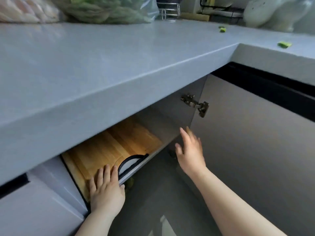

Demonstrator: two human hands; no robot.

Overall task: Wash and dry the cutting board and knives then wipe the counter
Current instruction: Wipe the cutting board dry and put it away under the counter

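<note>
The left hand [106, 191] is lying flat on the board [115, 143], which is sitting on a shelf just under the counter's [85, 65] front edge. The right hand [190, 150] is hovering, fingers spread, beside the open door [247, 150] below its hinge [196, 104]. Green scraps [284, 44] are lying near the counter's right edge.
</note>
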